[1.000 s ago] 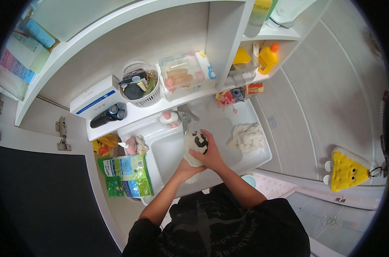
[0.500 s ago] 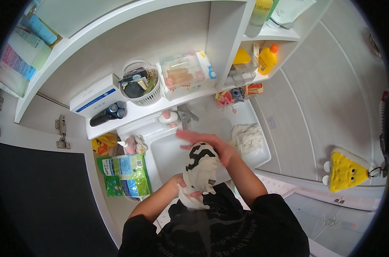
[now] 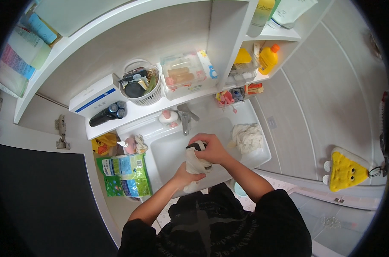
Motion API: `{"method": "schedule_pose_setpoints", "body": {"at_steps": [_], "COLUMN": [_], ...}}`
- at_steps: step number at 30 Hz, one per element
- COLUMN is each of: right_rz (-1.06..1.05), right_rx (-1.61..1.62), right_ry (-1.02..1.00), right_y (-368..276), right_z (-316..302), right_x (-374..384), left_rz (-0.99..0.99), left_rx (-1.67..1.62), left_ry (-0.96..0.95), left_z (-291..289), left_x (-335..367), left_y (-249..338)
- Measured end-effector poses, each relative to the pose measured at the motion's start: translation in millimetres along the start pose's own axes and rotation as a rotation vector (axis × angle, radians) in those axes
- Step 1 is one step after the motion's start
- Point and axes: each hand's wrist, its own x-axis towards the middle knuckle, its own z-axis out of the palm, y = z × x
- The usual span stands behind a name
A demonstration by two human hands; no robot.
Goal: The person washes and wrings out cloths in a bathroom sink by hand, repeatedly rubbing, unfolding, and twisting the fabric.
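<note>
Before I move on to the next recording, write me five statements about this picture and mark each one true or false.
1. The left hand and right hand both hold white fabric with dark patterning. True.

2. A crumpled white cloth lies left of both hands. False: the crumpled white cloth lies to their right, on the white rectangular sink.

3. A black electric shaver lies beside a long white box with a blue stripe. True.

4. The round white slatted basket is empty. False: the round white slatted basket holds various small items.

5. A green-and-blue plastic packet lies left of both hands. True.
</note>
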Motion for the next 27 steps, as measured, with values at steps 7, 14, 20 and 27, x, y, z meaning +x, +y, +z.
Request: {"method": "schedule_pose_setpoints", "body": {"at_steps": [7, 14, 20, 27], "right_rz": [-0.062, -0.087, -0.108, -0.111], "right_rx": [-0.194, -0.353, -0.373, 0.272], "right_ry": [0.219, 0.323, 0.332, 0.225], "right_y": [25, 48, 45, 50], "right_z": [23, 36, 45, 36], "right_x": [5, 15, 15, 15], "left_rz": [0.046, 0.104, 0.054, 0.115], "left_rx": [0.240, 0.398, 0.468, 0.005], "left_ry": [0.289, 0.446, 0.501, 0.406], "left_z": [-8, -16, -23, -17], "left_x": [22, 40, 41, 34], "left_y": [-31, -49, -56, -43]}}
